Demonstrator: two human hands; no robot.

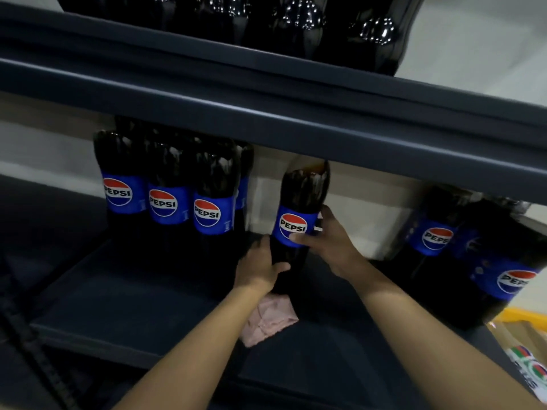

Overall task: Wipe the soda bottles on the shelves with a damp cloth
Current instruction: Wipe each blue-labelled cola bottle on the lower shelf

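A large dark Pepsi bottle (302, 208) with a blue label stands tilted on the dark shelf (124, 306), apart from the others. My left hand (257, 267) grips its lower body, thumb across the front. My right hand (328, 241) holds it at the label, thumb on the front and fingers round the far side. A pink cloth (269, 319) lies crumpled on the shelf just under my left wrist, in neither hand.
Several Pepsi bottles (168, 202) stand grouped at the left, and more Pepsi bottles (438, 238) at the right. The upper shelf's dark front edge (266, 113) hangs low over the bottle tops, with more dark bottles (296, 22) above. A yellow box (521, 318) sits lower right.
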